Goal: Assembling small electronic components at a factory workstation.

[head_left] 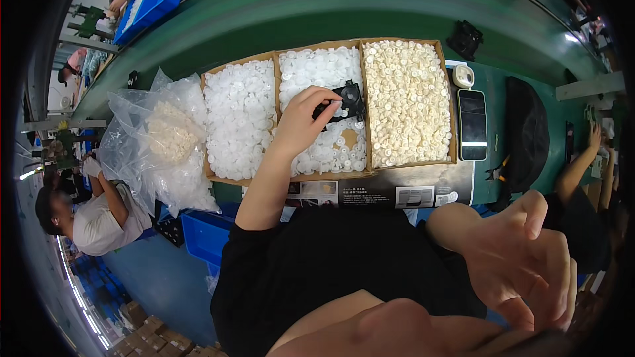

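My left hand [305, 119] reaches into the middle compartment of a cardboard tray [277, 82]. Its thumb and fingers are pinched together over a black plastic housing [352, 98], which lies on small white plastic wheels [317, 63]. What the fingertips hold is too small to make out, and the hand covers part of the housing. A small pale round piece [342, 113] shows on the housing by the thumb. My right hand [519, 268] is raised at the lower right, away from the tray and near the camera. Its fingers are bent but apart, with nothing visible in them.
White discs [238, 119] fill the left compartment, cream wheels [407, 102] the right one. Clear plastic bags [162, 139] stand left of the tray. On the right lie a phone [472, 125], a black bag [527, 132] and another black part [465, 39]. Co-workers sit nearby.
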Motion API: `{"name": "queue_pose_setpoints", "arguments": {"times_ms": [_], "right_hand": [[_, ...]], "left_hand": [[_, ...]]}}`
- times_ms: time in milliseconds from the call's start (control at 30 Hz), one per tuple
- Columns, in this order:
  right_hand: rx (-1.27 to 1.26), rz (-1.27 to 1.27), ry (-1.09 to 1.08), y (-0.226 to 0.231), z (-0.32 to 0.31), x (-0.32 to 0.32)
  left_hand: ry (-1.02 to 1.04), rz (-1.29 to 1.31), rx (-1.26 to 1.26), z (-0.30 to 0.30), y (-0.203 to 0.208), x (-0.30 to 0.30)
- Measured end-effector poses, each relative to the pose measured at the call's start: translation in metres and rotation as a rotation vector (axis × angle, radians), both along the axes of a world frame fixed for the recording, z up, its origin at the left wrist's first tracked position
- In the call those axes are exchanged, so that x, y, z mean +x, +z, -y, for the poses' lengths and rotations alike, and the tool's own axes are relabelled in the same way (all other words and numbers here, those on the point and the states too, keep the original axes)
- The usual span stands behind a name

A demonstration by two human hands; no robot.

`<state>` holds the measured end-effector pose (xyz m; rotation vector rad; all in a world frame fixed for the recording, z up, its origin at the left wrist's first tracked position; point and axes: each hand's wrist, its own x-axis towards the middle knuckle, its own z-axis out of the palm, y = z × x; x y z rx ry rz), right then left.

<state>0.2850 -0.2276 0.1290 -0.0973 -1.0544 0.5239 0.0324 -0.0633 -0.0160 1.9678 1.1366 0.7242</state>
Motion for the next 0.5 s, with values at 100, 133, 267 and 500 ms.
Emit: {"name": "queue_pose_setpoints", "arguments": {"times_ms": [100, 133, 267, 500], "right_hand": [[0.051, -0.031, -0.007, 0.008, 0.004, 0.000], [0.068, -0.040, -0.010, 0.010, 0.005, -0.001], [0.092, -0.053, -0.017, 0.013, 0.008, 0.003], [0.110, -0.053, -0.008, 0.012, 0.002, 0.010]], "left_hand": [[-0.004, -0.035, 0.049, 0.000, -0.006, -0.002], [-0.004, -0.050, 0.073, 0.000, -0.009, -0.003], [-0.044, -0.119, 0.174, 0.000, -0.011, -0.003], [-0.096, -0.241, 0.143, -0.001, -0.019, -0.008]]}}
